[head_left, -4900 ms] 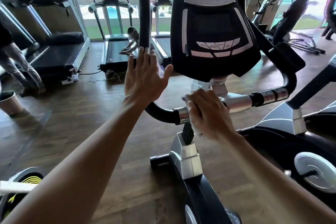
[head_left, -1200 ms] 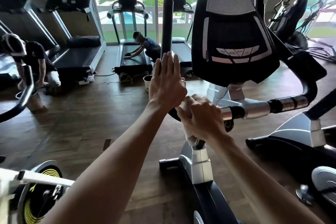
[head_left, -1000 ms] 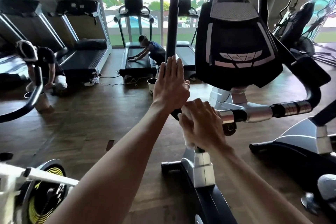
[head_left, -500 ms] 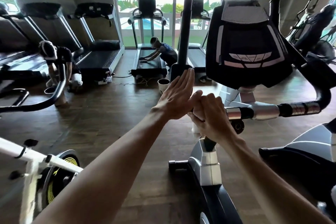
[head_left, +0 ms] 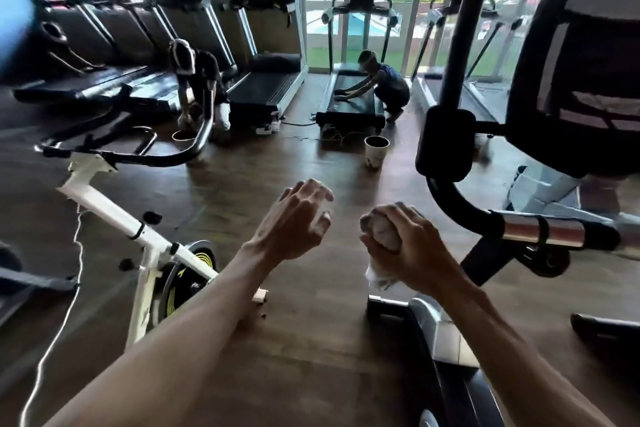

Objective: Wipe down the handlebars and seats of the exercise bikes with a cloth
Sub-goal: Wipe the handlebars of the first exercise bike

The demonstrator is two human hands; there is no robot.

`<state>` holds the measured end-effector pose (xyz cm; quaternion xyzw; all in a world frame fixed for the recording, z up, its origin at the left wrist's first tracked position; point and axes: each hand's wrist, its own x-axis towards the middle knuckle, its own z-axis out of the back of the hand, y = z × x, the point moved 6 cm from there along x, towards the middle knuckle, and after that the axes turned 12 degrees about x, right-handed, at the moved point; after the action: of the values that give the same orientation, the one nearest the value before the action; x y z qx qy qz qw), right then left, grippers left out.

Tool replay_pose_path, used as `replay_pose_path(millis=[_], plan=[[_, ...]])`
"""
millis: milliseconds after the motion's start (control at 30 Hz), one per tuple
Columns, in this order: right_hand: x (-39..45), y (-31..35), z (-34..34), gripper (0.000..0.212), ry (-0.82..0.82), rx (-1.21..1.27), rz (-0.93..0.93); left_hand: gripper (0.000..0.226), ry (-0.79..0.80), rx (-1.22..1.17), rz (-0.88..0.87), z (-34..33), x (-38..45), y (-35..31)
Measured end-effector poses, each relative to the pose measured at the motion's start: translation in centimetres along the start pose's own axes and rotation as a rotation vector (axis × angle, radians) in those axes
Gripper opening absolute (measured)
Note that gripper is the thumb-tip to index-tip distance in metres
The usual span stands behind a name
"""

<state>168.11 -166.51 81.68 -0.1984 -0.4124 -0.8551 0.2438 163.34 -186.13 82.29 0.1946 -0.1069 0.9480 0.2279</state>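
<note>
The big black exercise bike with its curved, chrome-banded handlebar [head_left: 540, 229] stands right of both hands, a white spin bike [head_left: 145, 246] and a pale bucket [head_left: 376, 151] left and beyond it, while the right hand [head_left: 405, 246] grips a crumpled white cloth [head_left: 381, 232] just off the handlebar and the left hand [head_left: 294, 218] hovers loosely curled, holding nothing.

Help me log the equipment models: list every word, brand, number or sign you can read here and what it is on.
None can be read.
Console of the black bike: pale button markings, too blurred.
White bike's flywheel: yellow markings, no legible letters.
Cup on the floor: marks too small.
</note>
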Motion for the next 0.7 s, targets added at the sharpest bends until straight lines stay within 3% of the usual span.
replay_pose_path(millis=[200, 333, 533, 700], plan=[[5.7, -1.2, -6.1, 0.034, 0.152, -0.001, -0.028, 0.021, 0.064, 0.042, 0.135, -0.7, 1.1, 7.3], [10.9, -2.3, -10.3, 0.04, 0.234, -0.077, -0.023, 0.017, 0.111, 0.052, 0.181, -2.0, 3.5, 12.2], [20.0, -4.5, -15.1, 0.044, 0.193, -0.08, -0.042, 0.017, 0.163, 0.043, 0.182, -2.9, 9.5, 21.2], [26.8, -7.4, -16.6, 0.044, 0.13, -0.071, -0.129, 0.018, 0.299, 0.041, 0.126, -5.1, 16.7, 26.8]])
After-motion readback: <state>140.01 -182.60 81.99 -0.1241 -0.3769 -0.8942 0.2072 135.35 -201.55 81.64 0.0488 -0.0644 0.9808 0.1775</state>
